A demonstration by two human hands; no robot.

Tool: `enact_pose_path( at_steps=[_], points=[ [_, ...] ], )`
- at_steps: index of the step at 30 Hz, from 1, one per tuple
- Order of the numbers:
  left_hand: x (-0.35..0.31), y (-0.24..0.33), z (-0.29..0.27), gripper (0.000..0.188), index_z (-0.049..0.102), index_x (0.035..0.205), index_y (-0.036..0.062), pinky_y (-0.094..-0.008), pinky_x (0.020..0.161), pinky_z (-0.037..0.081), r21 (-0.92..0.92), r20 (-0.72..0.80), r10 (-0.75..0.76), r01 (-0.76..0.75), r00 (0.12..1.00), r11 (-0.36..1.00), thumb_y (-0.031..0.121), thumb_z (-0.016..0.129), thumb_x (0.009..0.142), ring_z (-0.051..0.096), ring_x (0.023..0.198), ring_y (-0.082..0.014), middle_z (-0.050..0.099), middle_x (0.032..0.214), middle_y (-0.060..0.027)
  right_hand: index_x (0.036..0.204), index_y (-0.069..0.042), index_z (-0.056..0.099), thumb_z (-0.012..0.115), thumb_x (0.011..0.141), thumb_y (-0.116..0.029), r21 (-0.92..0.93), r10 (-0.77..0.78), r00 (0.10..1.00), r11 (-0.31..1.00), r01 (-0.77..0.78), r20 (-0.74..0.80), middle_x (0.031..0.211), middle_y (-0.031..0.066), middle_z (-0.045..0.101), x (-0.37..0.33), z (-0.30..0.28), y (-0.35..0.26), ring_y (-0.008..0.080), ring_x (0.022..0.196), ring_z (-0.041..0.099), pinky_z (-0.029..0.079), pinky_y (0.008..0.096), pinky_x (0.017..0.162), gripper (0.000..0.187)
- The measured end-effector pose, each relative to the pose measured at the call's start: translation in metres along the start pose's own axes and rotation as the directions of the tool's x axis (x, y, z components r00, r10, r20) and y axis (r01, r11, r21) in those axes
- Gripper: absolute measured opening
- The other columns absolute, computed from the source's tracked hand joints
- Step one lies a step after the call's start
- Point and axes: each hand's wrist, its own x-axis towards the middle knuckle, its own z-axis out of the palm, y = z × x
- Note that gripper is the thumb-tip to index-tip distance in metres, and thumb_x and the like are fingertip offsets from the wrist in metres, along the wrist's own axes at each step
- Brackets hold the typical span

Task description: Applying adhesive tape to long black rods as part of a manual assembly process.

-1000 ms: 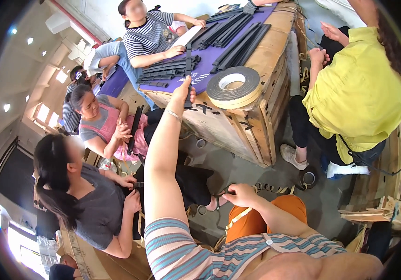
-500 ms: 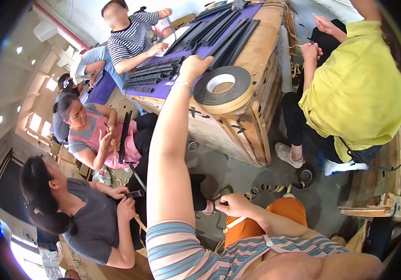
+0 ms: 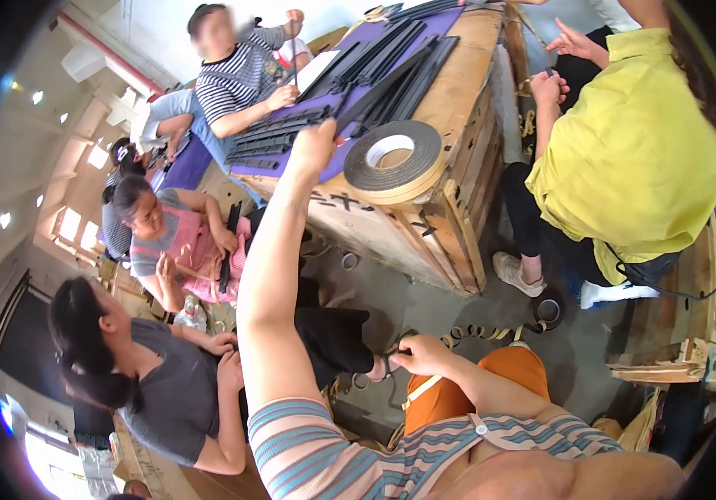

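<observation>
My left hand [image 3: 316,148] reaches out over the purple-covered table [image 3: 270,167], its fingers closed on the near end of a long black strip [image 3: 387,87]. The strip slants up and away across other black strips [image 3: 279,133] piled there. A thick roll of dark foam tape with cream backing [image 3: 358,172] lies at the table corner, just right of that hand. Low in front of me, my right hand [image 3: 425,357] is closed in a pinch. Something small and dark shows at its fingertips, too small to name. Cream tape [image 3: 423,392] crosses my orange trousers below it.
A person in grey [image 3: 158,375] sits close on my left, another in pink [image 3: 183,242] beyond. A person in striped top [image 3: 245,87] works behind the table. Someone in yellow [image 3: 633,158] sits at right. Curled tape [image 3: 483,335] and an empty-looking roll [image 3: 548,312] lie on the floor.
My left hand has drawn back toward me and left, and a black strip now slants from it over the pile. My right hand has barely moved.
</observation>
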Motion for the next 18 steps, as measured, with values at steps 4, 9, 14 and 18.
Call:
enact_pose_path(
  at_steps=[4,9,14,18],
  points=[
    [-0.153,0.031,0.006,0.038,0.05,0.068,0.0064,-0.0211,0.041,0.023,-0.93,0.106,-0.518,0.269,0.849,0.25,0.039,0.051,0.088,0.031,0.043,-0.0062,0.036,0.051,0.0047,0.08,-0.005,0.063,0.061,0.077,-0.037,0.048,-0.011,0.999,0.999,0.013,-0.046,0.072,0.0153,0.063,-0.003,-0.002,-0.002,0.0324,0.069,0.062,0.047,0.0405,0.064,0.032],
    [-0.282,0.072,0.037,0.055,0.053,0.099,-0.0009,-0.0317,0.061,0.043,-0.949,0.294,-0.031,0.288,0.955,-0.129,0.046,0.067,0.074,0.052,0.062,-0.0185,0.054,0.069,-0.0084,0.078,-0.005,0.063,0.061,0.076,-0.037,0.013,-0.008,0.998,1.0,0.009,-0.055,0.071,0.0154,0.063,-0.004,0.0,0.004,0.031,0.069,0.062,0.047,0.0393,0.063,0.032],
    [-0.298,0.121,0.028,0.033,0.048,0.099,0.0028,-0.0213,0.05,0.034,-0.937,0.277,-0.027,0.264,0.96,-0.23,0.021,0.068,0.079,0.041,0.054,-0.0091,0.044,0.063,-0.0021,0.078,-0.002,0.062,0.064,0.077,-0.032,0.077,-0.137,0.98,0.986,0.149,-0.142,0.065,0.0135,0.061,-0.003,0.008,0.03,0.026,0.06,0.058,0.044,0.0351,0.057,0.03],
    [-0.339,0.129,0.025,0.029,0.047,0.101,0.0043,-0.0217,0.046,0.035,-0.964,0.029,-0.011,0.025,1.0,-0.264,0.021,0.062,0.084,0.042,0.052,-0.0089,0.046,0.069,-0.0021,0.078,0.0,0.06,0.063,0.079,-0.028,0.129,-0.005,0.984,0.991,0.029,-0.178,0.061,0.0087,0.057,-0.032,-0.011,0.004,0.0177,0.055,0.053,0.042,0.0319,0.055,0.029]
  ],
)
